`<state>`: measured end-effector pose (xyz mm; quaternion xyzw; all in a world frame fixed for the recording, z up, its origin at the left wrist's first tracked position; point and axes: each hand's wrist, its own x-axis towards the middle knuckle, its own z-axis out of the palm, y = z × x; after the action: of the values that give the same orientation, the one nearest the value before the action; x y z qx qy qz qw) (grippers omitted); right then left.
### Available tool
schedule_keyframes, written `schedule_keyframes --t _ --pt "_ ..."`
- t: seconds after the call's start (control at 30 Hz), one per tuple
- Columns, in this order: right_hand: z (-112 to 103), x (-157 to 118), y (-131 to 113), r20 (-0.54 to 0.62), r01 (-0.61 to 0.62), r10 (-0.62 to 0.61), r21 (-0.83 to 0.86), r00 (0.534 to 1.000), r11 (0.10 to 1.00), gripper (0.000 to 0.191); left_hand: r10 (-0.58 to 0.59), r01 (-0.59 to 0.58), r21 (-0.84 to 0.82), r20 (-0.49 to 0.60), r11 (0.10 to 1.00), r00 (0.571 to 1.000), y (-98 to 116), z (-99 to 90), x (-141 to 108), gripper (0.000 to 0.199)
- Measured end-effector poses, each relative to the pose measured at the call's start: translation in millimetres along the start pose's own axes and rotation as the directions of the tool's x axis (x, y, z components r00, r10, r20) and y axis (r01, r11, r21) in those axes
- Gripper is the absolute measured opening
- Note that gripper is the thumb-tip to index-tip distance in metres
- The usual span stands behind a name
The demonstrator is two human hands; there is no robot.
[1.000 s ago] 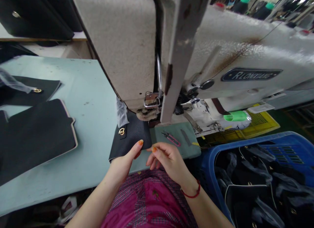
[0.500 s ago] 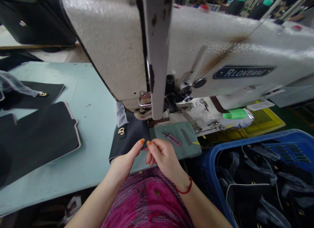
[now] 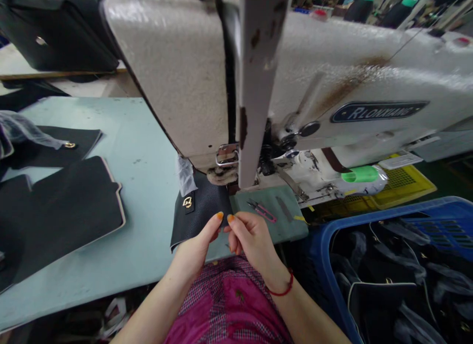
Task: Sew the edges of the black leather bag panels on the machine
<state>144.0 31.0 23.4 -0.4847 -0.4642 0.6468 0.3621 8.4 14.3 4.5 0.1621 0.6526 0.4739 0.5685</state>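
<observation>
A black leather bag panel (image 3: 201, 211) lies under the head of the sewing machine (image 3: 185, 78). A gold clasp (image 3: 188, 202) on a small tab and a strip of clear film (image 3: 186, 179) are on its left part. My left hand (image 3: 199, 240) is closed on the panel's near right edge, thumb on top and most fingers hidden. Right beside it, my right hand (image 3: 251, 233) pinches the same edge at the corner between thumb and forefinger. The other right fingers are curled underneath. The machine's upright bar hides the needle.
Pink thread snips (image 3: 262, 211) lie right of the panel. Further black panels (image 3: 74, 206) cover the table's left side. A blue crate (image 3: 325, 255) with film-wrapped black pieces stands at the right. A black bag (image 3: 59, 33) sits behind, at left.
The whole view has shifted slightly, so the machine and table appear further right. Both hands keep their pinch on the panel's edge, with little other visible movement.
</observation>
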Motion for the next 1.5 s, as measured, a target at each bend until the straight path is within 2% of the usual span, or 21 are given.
schedule_keyframes --t 0.13,0.47,0.8,0.97,1.13,1.27,1.33,1.5 --pt "1 8 2 0.0 0.025 -0.025 0.032 1.0 0.999 0.037 -0.053 0.054 0.02 -0.009 0.998 0.999 3 2.5 5 0.054" --pt "1 30 -7 0.003 0.06 -0.06 0.034 0.998 0.998 0.035 -0.005 0.006 -0.032 0.042 0.999 0.999 21 10.4 23 0.049" --pt "5 43 -4 -0.02 0.103 -0.102 0.075 0.995 0.992 0.034 0.061 -0.054 -0.068 0.11 0.996 0.992 29 10.1 48 0.045" --pt "7 33 19 0.016 0.027 -0.028 0.056 0.999 0.998 0.036 0.148 -0.145 -0.038 0.09 0.989 0.985 41 15.1 53 0.038" --pt "10 27 57 0.039 -0.124 0.124 0.004 0.991 0.992 0.036 0.247 -0.247 -0.021 0.16 0.969 0.956 49 18.0 58 0.045" --pt "10 27 74 0.056 -0.153 0.154 -0.022 0.986 0.988 0.037 0.286 -0.29 -0.008 0.193 0.957 0.939 48 16.6 66 0.045" --pt "9 28 76 0.065 -0.144 0.145 -0.025 0.987 0.989 0.038 0.291 -0.295 0.0 0.166 0.956 0.942 48 16.8 66 0.045" --pt "6 27 77 0.092 -0.123 0.125 -0.026 0.988 0.992 0.04 0.304 -0.304 0.002 0.007 0.953 0.953 44 23.6 59 0.034"
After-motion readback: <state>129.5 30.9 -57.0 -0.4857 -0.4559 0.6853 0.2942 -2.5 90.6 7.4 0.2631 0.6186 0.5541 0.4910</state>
